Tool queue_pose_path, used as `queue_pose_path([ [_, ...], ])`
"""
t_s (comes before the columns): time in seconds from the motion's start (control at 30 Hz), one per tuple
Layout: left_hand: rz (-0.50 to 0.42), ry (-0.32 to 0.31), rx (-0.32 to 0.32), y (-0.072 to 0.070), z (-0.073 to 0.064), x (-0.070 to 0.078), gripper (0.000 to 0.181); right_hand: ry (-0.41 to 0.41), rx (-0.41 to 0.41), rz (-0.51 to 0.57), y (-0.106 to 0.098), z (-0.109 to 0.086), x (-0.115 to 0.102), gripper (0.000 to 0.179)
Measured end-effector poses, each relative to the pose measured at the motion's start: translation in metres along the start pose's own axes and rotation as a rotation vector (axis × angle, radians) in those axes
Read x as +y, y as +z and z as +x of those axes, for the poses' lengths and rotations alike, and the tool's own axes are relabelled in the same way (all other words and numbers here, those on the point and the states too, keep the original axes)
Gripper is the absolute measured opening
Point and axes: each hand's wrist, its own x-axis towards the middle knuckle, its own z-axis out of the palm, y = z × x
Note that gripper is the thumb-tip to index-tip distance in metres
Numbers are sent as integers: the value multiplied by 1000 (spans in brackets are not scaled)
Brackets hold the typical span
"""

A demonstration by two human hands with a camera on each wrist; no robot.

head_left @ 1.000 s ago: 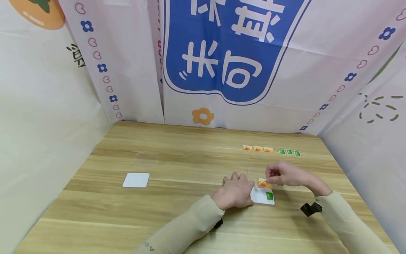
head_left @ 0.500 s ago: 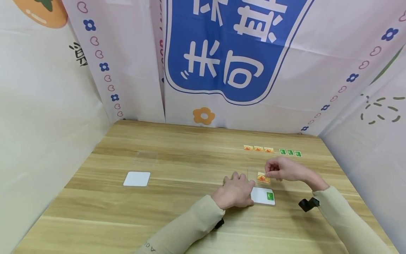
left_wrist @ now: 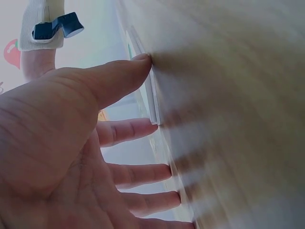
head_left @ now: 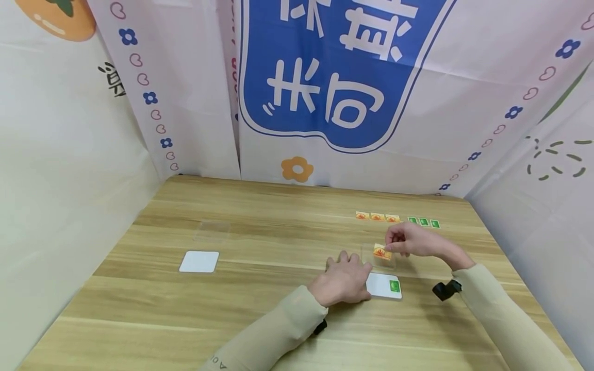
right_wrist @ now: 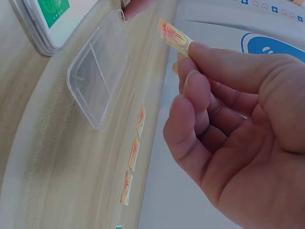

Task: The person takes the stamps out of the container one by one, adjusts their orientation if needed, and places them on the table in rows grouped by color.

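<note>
My right hand point(head_left: 413, 239) pinches a small orange-and-yellow sticker point(right_wrist: 173, 37) between thumb and index finger, the other fingers curled beneath. In the head view the sticker overlaps a clear plastic lid point(right_wrist: 97, 71), which lies behind a flat white box point(head_left: 378, 284). A small green sticker point(head_left: 394, 286) sits at the box's right side. My left hand point(head_left: 345, 278) rests on the table at the box's left end. Its thumb and index fingertip touch the box edge in the left wrist view, and the other fingers are spread with their tips on the wood.
At the back right lie a row of orange stickers point(head_left: 377, 217) and a row of green stickers point(head_left: 424, 221). On the left, another white box point(head_left: 199, 262) lies before a clear lid point(head_left: 211, 231). A printed cloth point(head_left: 199, 103) hangs behind the wooden table point(head_left: 162, 319).
My right hand has carried the orange sticker away from the white box's far edge, back and slightly left over the clear lid. My left hand has stayed in place.
</note>
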Motion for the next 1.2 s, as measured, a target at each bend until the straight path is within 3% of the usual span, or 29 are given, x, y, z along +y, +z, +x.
queue_pose_path([
  [0.33, -7, 10, -4, -1, -1, 0, 52, 29, 6, -2, -4, 11, -1, 11],
  [1.2, 8, 12, -5, -1, -2, 0, 50, 11, 56, 43, 0, 42, 6, 11],
])
